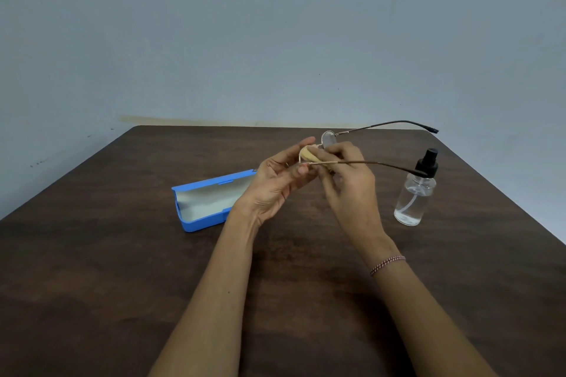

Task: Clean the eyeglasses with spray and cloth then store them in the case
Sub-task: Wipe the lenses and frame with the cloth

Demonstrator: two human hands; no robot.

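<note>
Above the table's middle I hold thin-rimmed eyeglasses with both temple arms unfolded and pointing right. My left hand grips the frame at one lens, fingers curled around its edge. My right hand presses a small beige cloth against that lens, pinched between its fingers. The other lens shows bare above my right hand. A blue case lies open on the table to the left, its pale lining empty. A clear spray bottle with a black pump top stands upright at the right.
The dark wooden table reaches back to a plain blue-grey wall. The table's right edge slants close behind the bottle. A braided bracelet circles my right wrist.
</note>
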